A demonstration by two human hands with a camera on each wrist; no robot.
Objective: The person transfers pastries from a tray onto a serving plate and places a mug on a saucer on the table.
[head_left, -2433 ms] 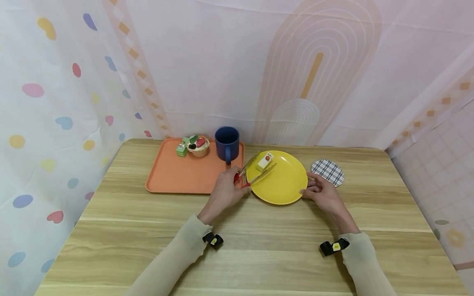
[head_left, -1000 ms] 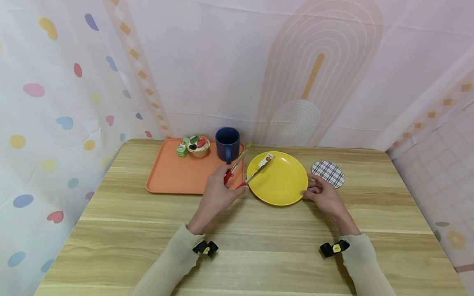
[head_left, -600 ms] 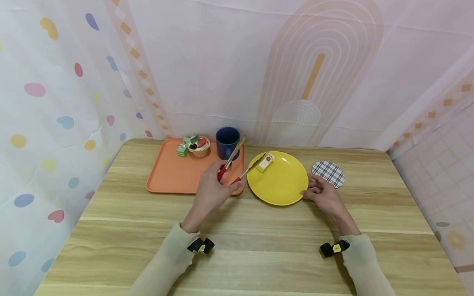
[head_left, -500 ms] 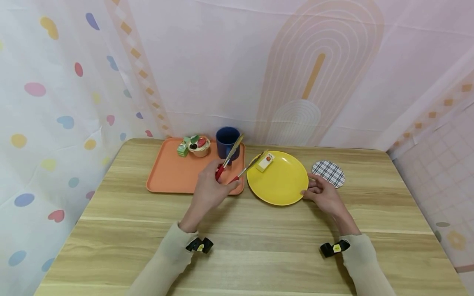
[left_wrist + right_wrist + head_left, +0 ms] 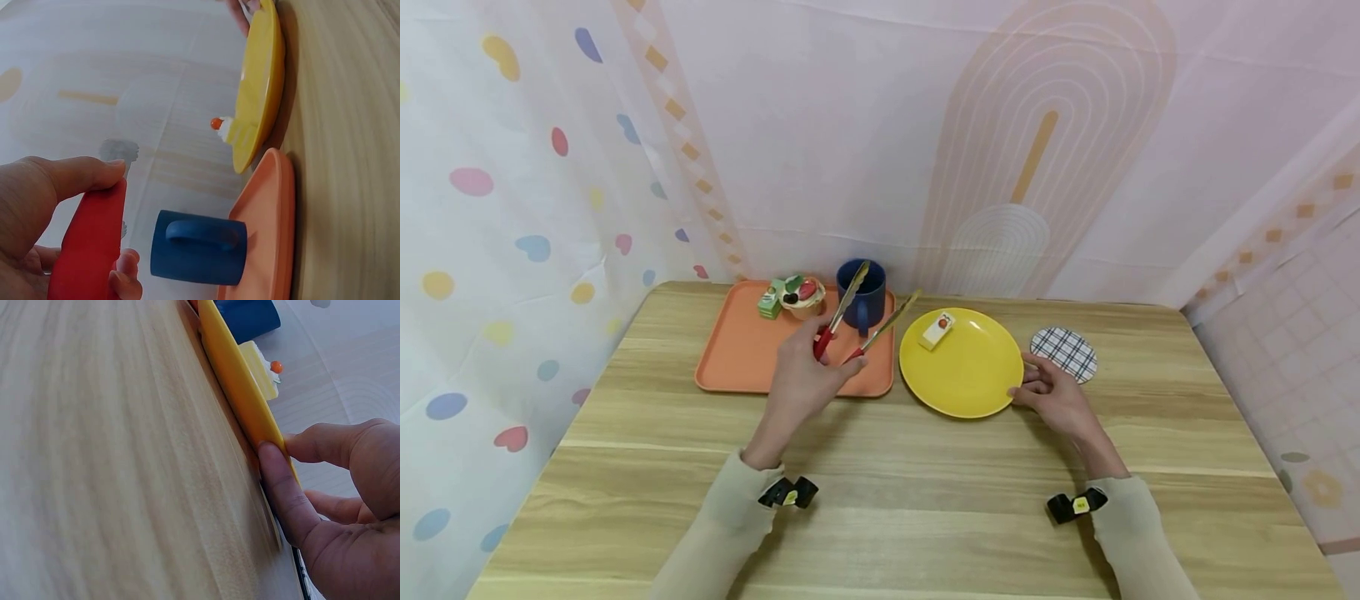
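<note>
My left hand (image 5: 802,371) holds a pair of red-handled tongs (image 5: 848,302) above the right part of the orange tray (image 5: 745,358). The two arms of the tongs are spread, with nothing between them. In the left wrist view, the red handle (image 5: 90,237) lies between thumb and fingers. A yellow plate (image 5: 970,375) carries a small yellow-and-white cake slice (image 5: 936,330) topped with an orange-red ball. At the plate's right rim my right hand (image 5: 1058,396) pinches the edge between thumb and fingers, as the right wrist view shows.
On the tray stand a blue mug (image 5: 869,302), a fruit-topped cupcake (image 5: 802,297) and a green cake slice (image 5: 770,302). A checked round coaster (image 5: 1065,353) lies right of the plate. Patterned curtains (image 5: 820,150) rise behind the table (image 5: 925,517).
My left hand has moved left with the tongs, from around the cake slice on the plate to over the tray. The cake slice stays on the plate. My right hand keeps its place.
</note>
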